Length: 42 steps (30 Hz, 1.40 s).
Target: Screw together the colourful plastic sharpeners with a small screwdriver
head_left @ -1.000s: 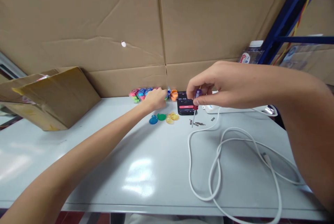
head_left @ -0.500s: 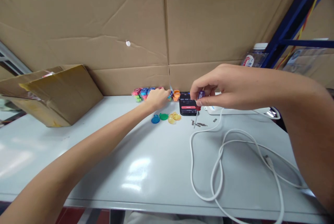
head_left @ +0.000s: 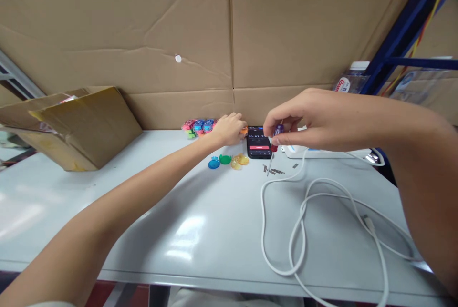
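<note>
At the back of the table, my left hand [head_left: 231,129] is curled over an orange plastic piece [head_left: 244,131], whose edge shows by the fingers; the fingertips are partly hidden. Left of this hand stands a row of small colourful plastic pieces [head_left: 198,127] in pink, blue and green. My right hand [head_left: 304,123] grips a screwdriver [head_left: 278,129] by its purple and red handle. The shaft points down, its tip among several small flat metal pieces [head_left: 275,171]. Blue [head_left: 213,163], green [head_left: 225,159] and yellow translucent discs [head_left: 236,161] lie in front of my left hand.
A phone [head_left: 259,147] showing a running timer lies between my hands. White cable [head_left: 304,207] loops over the table's right side, with a white power strip [head_left: 322,153] behind. An open cardboard box [head_left: 93,130] sits left, and a bottle [head_left: 350,78] stands at the back right.
My left hand has moved a little to the right, from beside the orange piece to over it. My right hand and the screwdriver have barely moved.
</note>
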Each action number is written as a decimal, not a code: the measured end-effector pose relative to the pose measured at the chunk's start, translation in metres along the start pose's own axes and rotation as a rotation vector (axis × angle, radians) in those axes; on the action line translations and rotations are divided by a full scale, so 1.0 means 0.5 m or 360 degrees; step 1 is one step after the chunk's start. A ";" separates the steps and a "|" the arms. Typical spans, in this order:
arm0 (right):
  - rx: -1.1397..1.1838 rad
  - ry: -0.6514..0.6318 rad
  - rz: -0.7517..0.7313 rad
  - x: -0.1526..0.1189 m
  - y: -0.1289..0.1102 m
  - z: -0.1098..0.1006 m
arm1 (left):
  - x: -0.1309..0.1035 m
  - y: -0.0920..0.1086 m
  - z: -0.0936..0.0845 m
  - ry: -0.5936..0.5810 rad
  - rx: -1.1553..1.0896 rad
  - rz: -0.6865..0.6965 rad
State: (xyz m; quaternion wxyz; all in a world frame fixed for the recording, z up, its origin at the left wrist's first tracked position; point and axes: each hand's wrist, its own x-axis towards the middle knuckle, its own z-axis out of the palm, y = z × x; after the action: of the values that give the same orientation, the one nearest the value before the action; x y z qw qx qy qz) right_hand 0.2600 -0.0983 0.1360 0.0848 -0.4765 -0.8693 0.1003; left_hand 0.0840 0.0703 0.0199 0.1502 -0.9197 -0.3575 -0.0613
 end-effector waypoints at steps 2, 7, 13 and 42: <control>-0.0003 0.0001 0.0009 -0.001 0.000 0.000 | 0.004 -0.007 0.005 -0.0007 -0.0021 -0.0009; 0.0001 0.0010 0.0024 -0.002 0.000 -0.001 | 0.000 -0.024 0.012 -0.0014 -0.0061 -0.0028; 0.0024 0.0023 0.0032 -0.001 0.001 0.003 | -0.003 -0.031 0.018 -0.0007 -0.0079 -0.0035; -0.0014 -0.0025 0.0021 0.000 0.002 0.004 | -0.098 -0.135 0.034 0.0225 -0.0124 -0.0240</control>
State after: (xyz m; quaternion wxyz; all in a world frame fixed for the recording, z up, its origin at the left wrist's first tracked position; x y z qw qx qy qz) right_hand 0.2606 -0.0980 0.1336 0.0753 -0.4817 -0.8672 0.1009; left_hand 0.0026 0.0916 0.0087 0.1341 -0.8887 -0.4116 -0.1509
